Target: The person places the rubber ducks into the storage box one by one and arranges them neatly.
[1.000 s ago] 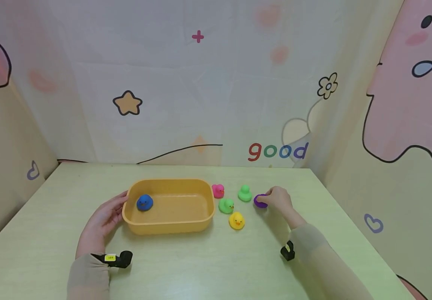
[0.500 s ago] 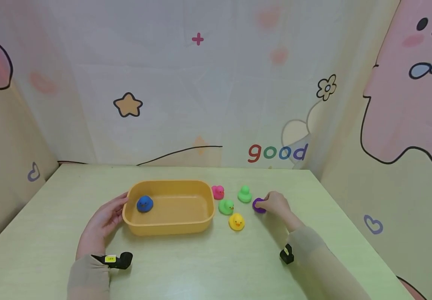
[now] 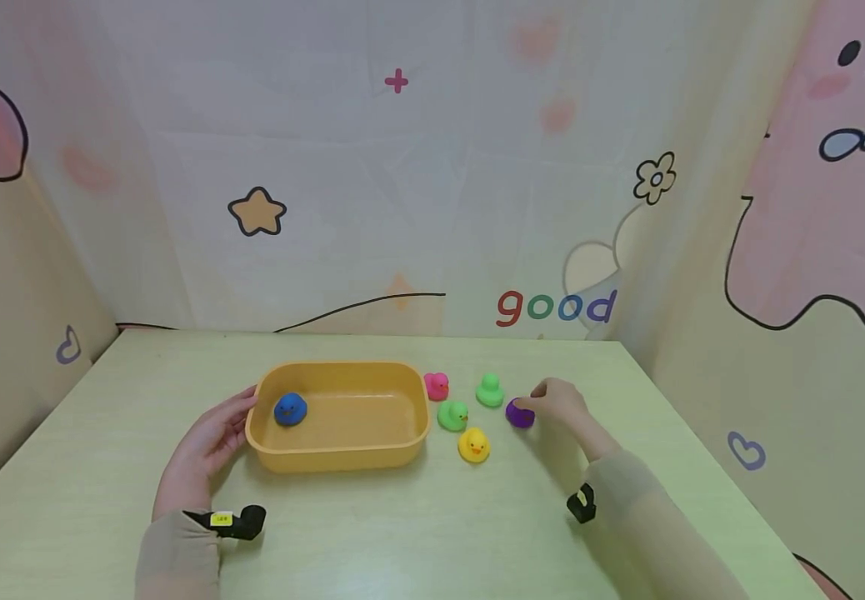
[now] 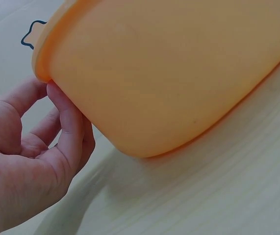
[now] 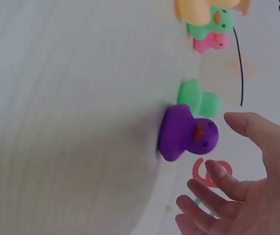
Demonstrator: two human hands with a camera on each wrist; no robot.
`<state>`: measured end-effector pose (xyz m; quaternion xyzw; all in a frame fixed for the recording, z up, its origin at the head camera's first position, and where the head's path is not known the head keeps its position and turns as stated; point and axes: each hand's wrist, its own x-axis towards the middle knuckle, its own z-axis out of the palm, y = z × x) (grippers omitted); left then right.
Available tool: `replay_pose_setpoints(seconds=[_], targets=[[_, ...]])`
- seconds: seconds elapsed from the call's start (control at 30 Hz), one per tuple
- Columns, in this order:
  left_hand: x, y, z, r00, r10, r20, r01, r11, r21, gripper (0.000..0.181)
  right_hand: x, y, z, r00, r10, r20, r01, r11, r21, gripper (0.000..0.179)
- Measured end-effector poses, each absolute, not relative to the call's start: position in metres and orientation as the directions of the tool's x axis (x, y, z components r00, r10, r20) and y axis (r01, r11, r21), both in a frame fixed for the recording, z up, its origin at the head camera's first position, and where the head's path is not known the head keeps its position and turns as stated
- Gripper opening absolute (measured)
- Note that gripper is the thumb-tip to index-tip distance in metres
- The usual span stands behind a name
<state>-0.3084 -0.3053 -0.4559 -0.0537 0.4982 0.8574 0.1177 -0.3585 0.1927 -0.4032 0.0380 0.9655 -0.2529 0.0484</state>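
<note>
Right wrist view shows what the head view hides: thumb and fingers of the right hand (image 3: 562, 404) are spread, with a gap before the smooth purple toy duck (image 3: 520, 414). From the head they overlap it, so contact there is hard to judge.

The duck has a rounded body, a ball-shaped head, small dark eyes and an orange beak. It stands upright on the pale table (image 3: 372, 533), right of the yellow-orange rectangular plastic tub (image 3: 338, 460) and farther from it than the other ducks. Its beak points towards the right wrist camera; its long axis, beak to tail, is foreshortened there.

Beside the tub's right end are a pink duck (image 3: 437, 387), a green duck (image 3: 452, 416), a yellow duck (image 3: 474, 446) and a second green duck (image 3: 489, 391). A blue duck (image 3: 291, 409) sits inside the tub, at its left end, where the left hand (image 3: 211, 437) touches the outside with loosely bent fingers.
</note>
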Motion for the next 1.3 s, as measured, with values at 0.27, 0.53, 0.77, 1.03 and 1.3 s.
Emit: replay_pose_setpoints(seconds=[0.27,0.53,0.77,1.03,1.3], targets=[[-0.308,-0.305,-0.454,-0.965,0.146,-0.217,-0.26,-0.477,0.84,0.019,-0.369,0.217,-0.4,-0.982,-0.149,-0.113,-0.046,0.778,-0.627,0.05],[-0.308,-0.307,-0.455,-0.969,0.147,-0.201,-0.247,-0.472,0.846,0.023,-0.374,0.231,-0.407,-0.934,-0.336,-0.123,-0.14,0.66,-0.738,0.057],[-0.308,-0.307,-0.456,-0.969,0.15,-0.194,-0.243,-0.468,0.85,0.023,-0.378,0.238,-0.422,-0.925,-0.344,-0.159,-0.103,0.632,-0.768,0.058],[-0.309,-0.306,-0.457,-0.968,0.152,-0.202,-0.251,-0.478,0.842,0.021,-0.38,0.24,-0.435,-0.913,-0.36,-0.193,-0.076,0.614,-0.786,0.056],[-0.308,-0.306,-0.456,-0.968,0.14,-0.206,-0.249,-0.466,0.849,0.018,-0.379,0.237,-0.436,-0.909,-0.368,-0.193,-0.081,0.613,-0.786,0.059]])
